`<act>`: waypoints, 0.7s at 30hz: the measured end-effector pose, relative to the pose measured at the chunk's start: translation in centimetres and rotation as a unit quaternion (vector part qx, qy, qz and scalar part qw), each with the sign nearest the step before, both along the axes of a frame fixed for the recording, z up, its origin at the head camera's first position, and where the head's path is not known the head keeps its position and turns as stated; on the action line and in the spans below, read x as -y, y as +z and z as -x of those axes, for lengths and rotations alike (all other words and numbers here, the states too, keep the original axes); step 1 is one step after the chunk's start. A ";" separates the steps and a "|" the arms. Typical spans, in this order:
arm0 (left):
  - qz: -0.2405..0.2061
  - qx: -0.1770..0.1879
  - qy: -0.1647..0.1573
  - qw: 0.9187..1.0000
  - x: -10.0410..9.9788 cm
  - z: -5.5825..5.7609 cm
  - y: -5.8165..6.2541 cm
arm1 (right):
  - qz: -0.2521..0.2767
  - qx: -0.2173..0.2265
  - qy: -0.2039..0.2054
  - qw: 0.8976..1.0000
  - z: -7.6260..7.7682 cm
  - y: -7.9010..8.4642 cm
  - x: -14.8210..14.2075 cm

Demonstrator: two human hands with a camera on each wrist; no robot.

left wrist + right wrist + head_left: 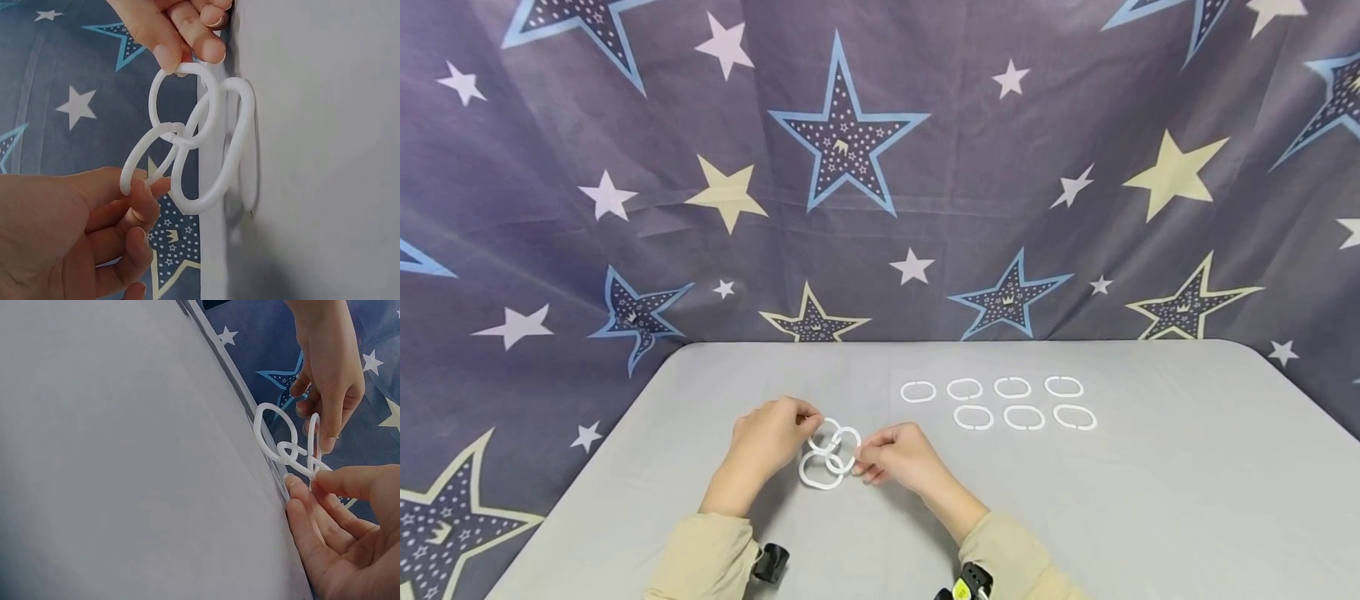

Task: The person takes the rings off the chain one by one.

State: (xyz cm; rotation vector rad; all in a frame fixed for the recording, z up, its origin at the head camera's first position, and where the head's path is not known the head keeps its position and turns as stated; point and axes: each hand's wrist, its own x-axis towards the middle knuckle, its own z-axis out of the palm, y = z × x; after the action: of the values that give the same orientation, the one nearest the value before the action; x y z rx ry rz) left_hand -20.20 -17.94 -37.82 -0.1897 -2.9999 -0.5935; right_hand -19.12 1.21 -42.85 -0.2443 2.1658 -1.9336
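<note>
Three white oval plastic links are joined in a small cluster above the table. With thumb and fingers my left hand (pixel 772 437) pinches one link (pixel 133 156), seen at the cluster's upper left in the head view. A second link (pixel 153 100) is pinched by my right hand (pixel 904 458) on the cluster's right side. The third link (pixel 802 477) hangs lowest, threaded through the others, with no fingers on it. In the right wrist view this hanging link (pixel 257 431) is tilted near the table edge.
Several loose white oval links (pixel 1022 417) lie in two rows at the back right, each with a small gap. The grey table (pixel 1150 500) reaches a star-patterned curtain (pixel 925 192) behind it. Dark devices are strapped at both sleeves.
</note>
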 end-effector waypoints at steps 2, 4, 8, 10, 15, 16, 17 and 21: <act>0.000 0.000 0.003 1.000 0.1 0.1 0.0 | 0.000 0.001 -0.001 1.000 0.0 0.0 0.0; -0.001 0.001 0.004 1.000 0.1 0.2 -0.1 | 0.002 0.002 -0.002 1.000 0.1 0.1 0.0; -0.002 0.005 0.004 1.000 0.2 0.3 -0.1 | 0.004 0.003 -0.003 1.000 0.1 0.1 0.1; -0.002 0.006 0.004 1.000 0.2 0.3 -0.1 | 0.004 0.003 -0.003 1.000 0.1 0.1 0.1; -0.002 0.006 0.003 1.000 0.3 0.4 -0.2 | 0.002 0.002 -0.003 1.000 0.1 -0.1 0.1; -0.002 0.006 0.002 1.000 0.3 0.4 -0.3 | 0.002 0.002 -0.003 1.000 0.1 -0.1 0.1; -0.002 0.005 0.002 1.000 0.3 0.4 -0.3 | 0.002 0.002 -0.003 1.000 0.1 -0.1 0.1; -0.003 0.006 0.003 1.000 0.2 0.4 -0.4 | 0.004 0.002 -0.003 1.000 0.1 -0.1 0.0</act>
State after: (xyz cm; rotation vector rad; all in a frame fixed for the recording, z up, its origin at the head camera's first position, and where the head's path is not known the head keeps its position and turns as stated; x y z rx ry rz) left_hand -20.60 -18.15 -38.17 -0.1786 -3.0080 -0.6050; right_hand -19.23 1.18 -42.94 -0.2360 2.1600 -1.9440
